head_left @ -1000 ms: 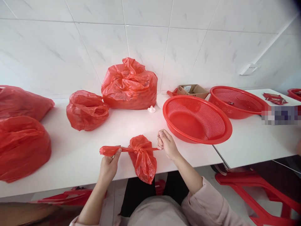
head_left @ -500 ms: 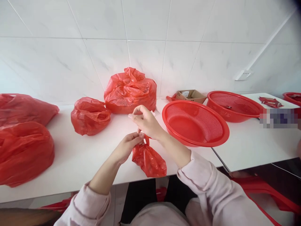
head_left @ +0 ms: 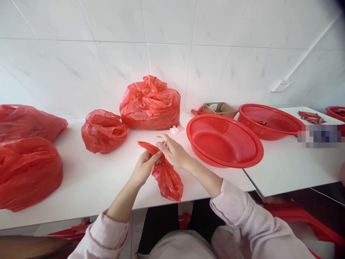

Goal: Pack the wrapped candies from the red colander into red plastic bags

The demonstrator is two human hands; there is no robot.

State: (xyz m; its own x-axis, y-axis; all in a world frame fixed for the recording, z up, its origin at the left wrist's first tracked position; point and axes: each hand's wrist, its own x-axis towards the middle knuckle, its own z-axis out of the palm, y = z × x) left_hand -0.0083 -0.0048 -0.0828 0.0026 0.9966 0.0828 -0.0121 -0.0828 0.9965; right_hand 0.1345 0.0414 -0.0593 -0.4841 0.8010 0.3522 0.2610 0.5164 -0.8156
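A small red plastic bag [head_left: 167,179] lies near the front edge of the white table [head_left: 88,180]. My left hand [head_left: 145,166] pinches the twisted neck of this bag, and a loose red end sticks out up and to the left. My right hand [head_left: 173,153] is at the same neck, its fingers curled on the plastic beside the left hand. Both sleeves are pale pink.
Two filled red bags [head_left: 104,131] [head_left: 151,103] stand at the back by the tiled wall. Two bigger red bags [head_left: 27,171] lie at the far left. A red perforated basin [head_left: 225,141] sits right of my hands, a second basin [head_left: 269,120] and a cardboard box [head_left: 219,108] behind it.
One second ago my hands pulled the bag's two ends apart sideways. Then they came together over the neck, the right hand raised. Now the right hand has dropped back onto the neck.
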